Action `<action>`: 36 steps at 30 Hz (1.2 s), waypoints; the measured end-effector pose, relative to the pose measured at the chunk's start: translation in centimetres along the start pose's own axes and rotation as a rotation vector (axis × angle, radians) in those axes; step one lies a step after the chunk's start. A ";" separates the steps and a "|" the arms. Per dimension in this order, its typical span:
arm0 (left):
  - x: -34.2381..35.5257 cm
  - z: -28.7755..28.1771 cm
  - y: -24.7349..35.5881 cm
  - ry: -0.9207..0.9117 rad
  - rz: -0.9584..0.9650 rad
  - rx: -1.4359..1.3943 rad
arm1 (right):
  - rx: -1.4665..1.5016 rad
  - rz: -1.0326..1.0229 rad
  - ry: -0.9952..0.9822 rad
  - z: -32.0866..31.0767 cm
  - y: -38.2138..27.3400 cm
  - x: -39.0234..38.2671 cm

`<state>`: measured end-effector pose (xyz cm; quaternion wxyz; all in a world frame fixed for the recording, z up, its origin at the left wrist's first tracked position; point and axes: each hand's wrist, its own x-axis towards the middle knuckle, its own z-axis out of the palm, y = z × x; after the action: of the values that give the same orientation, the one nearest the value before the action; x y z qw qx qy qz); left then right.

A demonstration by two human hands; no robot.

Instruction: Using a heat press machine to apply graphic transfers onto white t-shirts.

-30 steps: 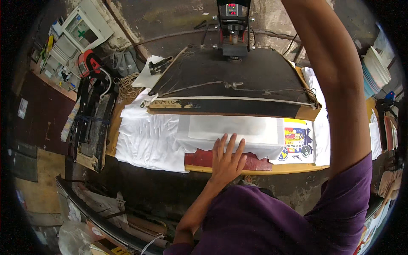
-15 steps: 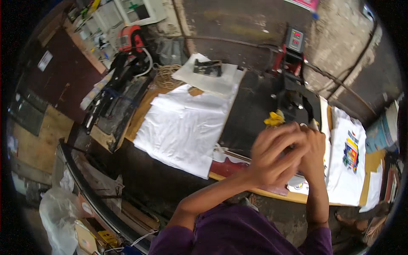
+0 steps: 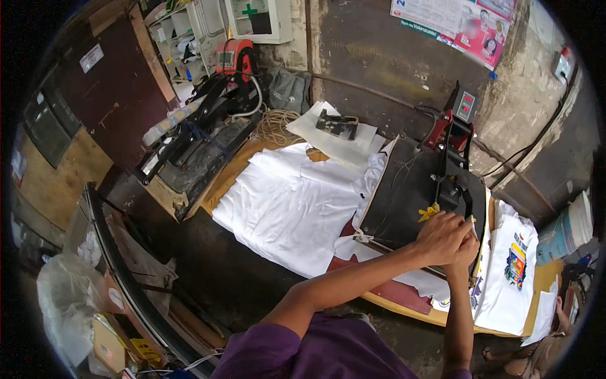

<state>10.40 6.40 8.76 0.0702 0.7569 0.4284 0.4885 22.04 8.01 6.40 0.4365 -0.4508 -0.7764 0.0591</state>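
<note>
The left hand [image 3: 440, 237] and right hand [image 3: 466, 251] are overlapping, grasping a black metal lever [image 3: 468, 204]; they seem to be clamping the broad black press plate [image 3: 396, 199] beneath them, the next move calling for steady pressure. To their right, a printed white fabric shirt [image 3: 499, 297] is lying; beyond it, a pale-blue plastic bucket [image 3: 562, 239] is standing, contents unclear.

The heat press's upper plate [image 3: 394, 205] is coloured black, and its control box [image 3: 466, 106] is lit with red digits. Bright yellow is shown by a scrap of cloth [image 3: 429, 211]. At left, the shirt fabric [image 3: 290, 208] is left plain white; at right, a white T-shirt [image 3: 495, 297] is printed in blue, yellow and red. The near sleeve [image 3: 262, 347] is coloured purple.
</note>
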 end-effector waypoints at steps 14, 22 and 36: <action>-0.7 -0.1 0.6 0.142 0.076 0.106 | -0.156 -0.152 0.154 0.6 -0.5 -0.4; -0.7 -0.5 1.1 0.040 -0.011 0.117 | -0.226 -0.176 0.137 0.6 -1.2 -0.3; -0.5 -0.4 -0.2 0.113 0.102 0.073 | -0.208 -0.142 0.213 1.3 -1.5 -0.2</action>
<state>9.93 6.03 8.51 -0.0066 0.7511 0.4102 0.5173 20.20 7.35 6.20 0.4706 -0.4410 -0.7575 -0.1008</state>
